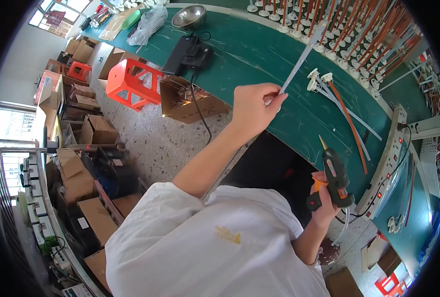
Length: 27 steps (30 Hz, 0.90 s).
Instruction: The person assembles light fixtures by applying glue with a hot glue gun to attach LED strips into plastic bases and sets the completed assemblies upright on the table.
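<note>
Head view: left hand (pixel 254 106) pinches a thin white stick (pixel 299 62) over the green table (pixel 259 54). Right hand (pixel 324 198) grips a glue gun (pixel 334 178). Gluing seems next; bring them together.

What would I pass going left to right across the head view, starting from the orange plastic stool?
orange plastic stool → open cardboard box → left hand pinching a thin white rod → right hand holding a glue gun → white power strip

Rods (pixel 346 111) on table (pixel 259 54), bowl (pixel 188 16) behind, stool (pixel 132 84) left
</note>
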### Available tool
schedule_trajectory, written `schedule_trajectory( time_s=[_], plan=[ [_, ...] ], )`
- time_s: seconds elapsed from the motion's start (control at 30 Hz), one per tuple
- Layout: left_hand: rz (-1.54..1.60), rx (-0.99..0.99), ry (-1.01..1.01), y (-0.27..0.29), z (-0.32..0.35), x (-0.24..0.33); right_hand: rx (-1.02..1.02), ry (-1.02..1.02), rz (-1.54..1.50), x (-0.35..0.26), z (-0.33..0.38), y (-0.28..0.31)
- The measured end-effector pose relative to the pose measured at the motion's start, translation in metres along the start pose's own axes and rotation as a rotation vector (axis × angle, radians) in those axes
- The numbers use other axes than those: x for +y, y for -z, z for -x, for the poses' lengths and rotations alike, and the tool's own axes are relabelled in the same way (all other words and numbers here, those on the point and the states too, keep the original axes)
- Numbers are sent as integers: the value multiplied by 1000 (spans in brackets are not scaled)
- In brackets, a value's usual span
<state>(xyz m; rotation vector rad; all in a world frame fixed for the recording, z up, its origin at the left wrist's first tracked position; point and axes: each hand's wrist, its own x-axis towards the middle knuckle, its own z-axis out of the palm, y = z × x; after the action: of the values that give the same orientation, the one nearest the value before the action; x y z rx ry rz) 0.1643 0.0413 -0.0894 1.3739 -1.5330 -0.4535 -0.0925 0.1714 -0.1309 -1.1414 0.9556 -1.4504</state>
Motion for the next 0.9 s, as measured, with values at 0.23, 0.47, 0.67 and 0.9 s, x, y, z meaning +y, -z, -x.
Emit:
schedule_trajectory(
  time_s=[0.23, 0.47, 0.67, 0.9],
  plan=[
    [54, -30, -27, 1, 13, 12, 118, -233, 1, 1, -2, -31],
    [-4, -70, -62, -4, 17, 7, 21, -186, 379, 5, -10, -50],
    [-112, -93, -172, -7, 19, 9, 4, -31, 649, 13, -18, -60],
    [-171, -28, -294, -12, 24, 6, 55, -11, 689, 20, -24, -64]
  ],
)
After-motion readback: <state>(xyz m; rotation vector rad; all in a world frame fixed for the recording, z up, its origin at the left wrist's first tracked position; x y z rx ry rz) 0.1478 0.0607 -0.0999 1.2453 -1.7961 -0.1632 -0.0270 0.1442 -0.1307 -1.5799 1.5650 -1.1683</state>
